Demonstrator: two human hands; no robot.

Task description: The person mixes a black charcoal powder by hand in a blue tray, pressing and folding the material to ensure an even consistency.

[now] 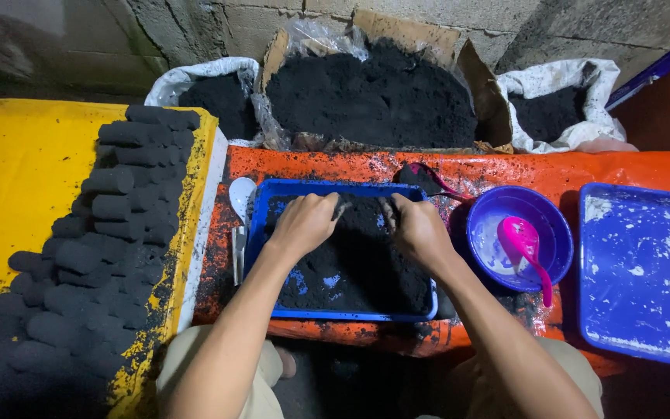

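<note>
Fingertips of both hands (304,221) (420,229) buried in black powder (358,264) — right-hand tray (641,271) edge-cropped.

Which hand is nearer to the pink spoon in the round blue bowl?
Right. The right hand rests in the blue tray of black powder, just left of the bowl holding the pink spoon. The left hand is farther left.

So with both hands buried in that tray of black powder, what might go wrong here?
1. The blue tray is heaped with black powder; the left hand and right hand could push more over its rim onto the already dirty orange cover.
2. The right forearm lies close to the purple bowl and might knock its pink scoop.
</note>
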